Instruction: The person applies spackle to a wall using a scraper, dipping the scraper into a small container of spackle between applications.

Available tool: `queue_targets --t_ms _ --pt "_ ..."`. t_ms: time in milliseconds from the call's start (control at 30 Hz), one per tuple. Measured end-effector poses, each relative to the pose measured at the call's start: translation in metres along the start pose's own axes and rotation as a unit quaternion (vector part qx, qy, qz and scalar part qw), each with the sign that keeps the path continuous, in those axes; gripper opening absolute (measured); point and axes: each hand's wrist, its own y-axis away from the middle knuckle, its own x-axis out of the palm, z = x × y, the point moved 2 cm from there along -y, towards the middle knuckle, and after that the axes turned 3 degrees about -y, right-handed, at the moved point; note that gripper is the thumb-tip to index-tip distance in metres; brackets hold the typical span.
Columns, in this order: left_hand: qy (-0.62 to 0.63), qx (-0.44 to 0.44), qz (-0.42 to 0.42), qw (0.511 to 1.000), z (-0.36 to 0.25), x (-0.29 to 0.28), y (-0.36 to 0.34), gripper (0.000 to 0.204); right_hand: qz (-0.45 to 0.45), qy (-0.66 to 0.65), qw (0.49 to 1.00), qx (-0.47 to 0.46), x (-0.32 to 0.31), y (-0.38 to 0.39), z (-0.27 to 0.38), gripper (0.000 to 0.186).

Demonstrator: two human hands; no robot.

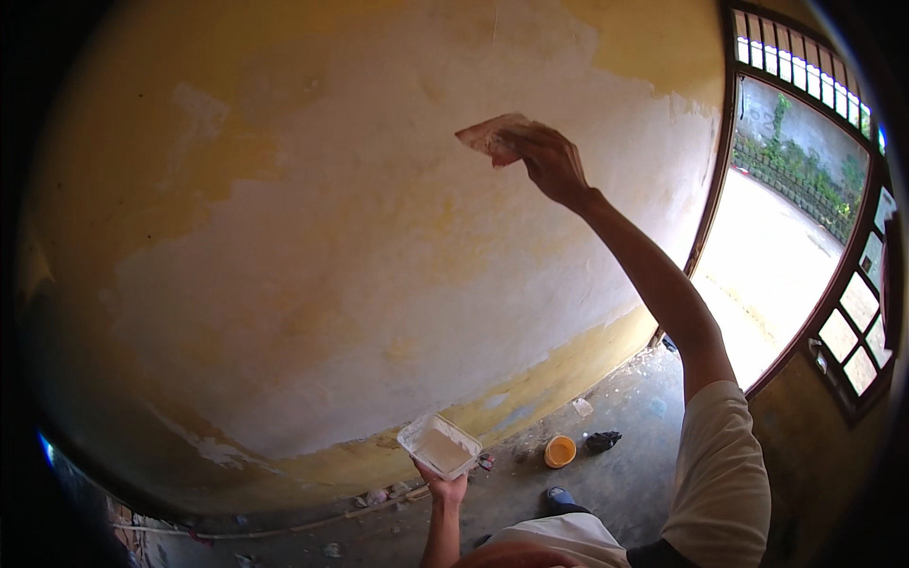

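My right hand is raised high in front of the wall, its fingers closed on a flat reddish putty spreader with pale smears. The spreader's pointed corner faces left; whether its edge touches the wall I cannot tell. Low down, my left hand supports a white rectangular plastic tub from beneath. Whitish putty lies in the tub. The yellow wall carries a broad, uneven whitish coat, with yellow showing through in patches.
An orange-yellow bucket stands on the grey floor beside a crumpled black item. Scraps and a long thin pole lie along the wall's foot. At right, a doorway opens outside, next to a paned window frame.
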Motion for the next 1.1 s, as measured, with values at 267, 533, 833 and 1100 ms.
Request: queue_targets --t_ms 267,533,833,1100 --pt "0.013 0.075 -0.02 0.997 0.028 -0.017 -0.014 0.061 -0.167 0.083 0.982 -0.024 -0.032 -0.153 -0.11 0.025" --pt "0.012 0.11 -0.014 0.994 0.031 -0.04 -0.017 0.062 -0.083 0.039 0.995 0.029 0.033 -0.128 -0.049 0.031" --pt "0.032 0.069 -0.038 0.996 0.031 -0.009 -0.009 0.06 0.124 -0.048 0.988 -0.084 0.121 0.058 0.066 0.038" --pt "0.05 0.133 -0.052 0.988 0.036 0.005 -0.006 0.06 0.248 -0.24 0.939 -0.007 0.113 0.119 0.075 0.019"
